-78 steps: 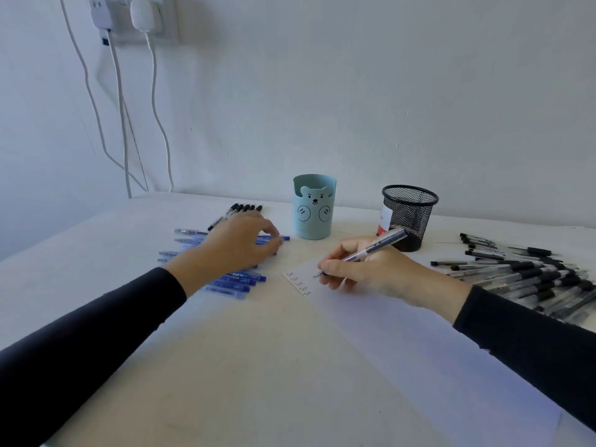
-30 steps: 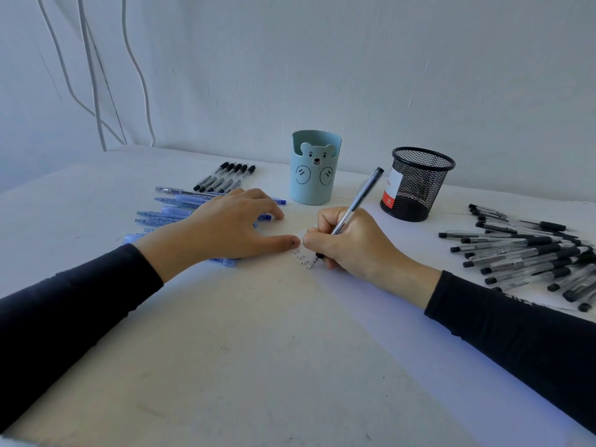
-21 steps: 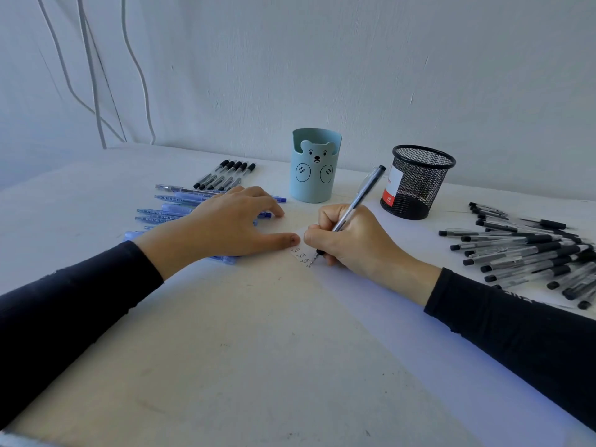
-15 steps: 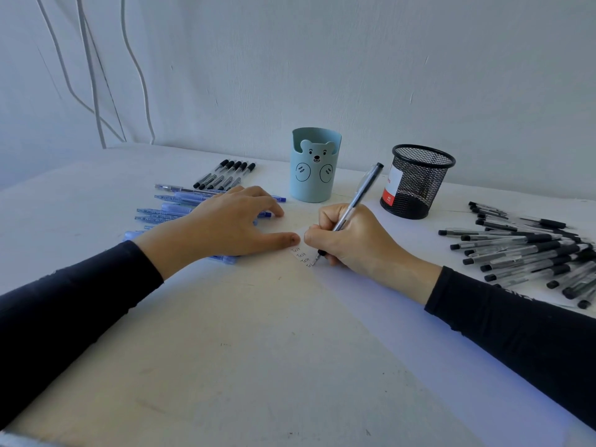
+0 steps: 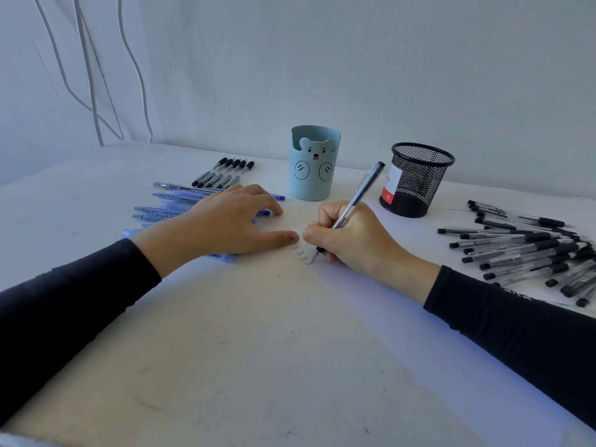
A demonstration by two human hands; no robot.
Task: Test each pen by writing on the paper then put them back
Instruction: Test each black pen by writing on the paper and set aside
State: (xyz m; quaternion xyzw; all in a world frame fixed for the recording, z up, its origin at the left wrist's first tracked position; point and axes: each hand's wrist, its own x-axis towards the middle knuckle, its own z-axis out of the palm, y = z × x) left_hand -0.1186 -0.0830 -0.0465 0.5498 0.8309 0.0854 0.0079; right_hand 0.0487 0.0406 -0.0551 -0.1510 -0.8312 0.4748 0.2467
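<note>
One pen in use: the pen (image 5: 358, 196) stood tilted in my right hand (image 5: 351, 235), its tip down on the paper (image 5: 403, 311) near the sheet's far left corner
Right hand: my fingers were curled round the lower barrel in a writing pinch, with the heel of the hand resting on the sheet
Handling: I judged it light, stiff and smooth, likely to roll if laid down loose; low on the barrel suited writing, mid-barrel would suit carrying it back
Marks: four short lines reading "Test" (image 5: 301, 254) sat at the tip, the lowest partly hidden by it
Left hand: my left hand (image 5: 225, 221) lay flat and spread, holding nothing, thumb tip at the paper's corner, fingers over the blue pens (image 5: 167, 204)
Nearby: a short row of black pens (image 5: 225, 172) lay beyond the blue ones, beside the bear cup (image 5: 314, 164)
Right side: a heap of black pens (image 5: 532, 250) lay well apart from the writing
Cups: the bear cup and the mesh cup (image 5: 417, 180) stood upright just past the paper; I could not see inside either
Progress: with that many pens lying about, I judged most of the testing was left to do
Edge: white cables (image 5: 90, 75) hung down the wall at the back left
</note>
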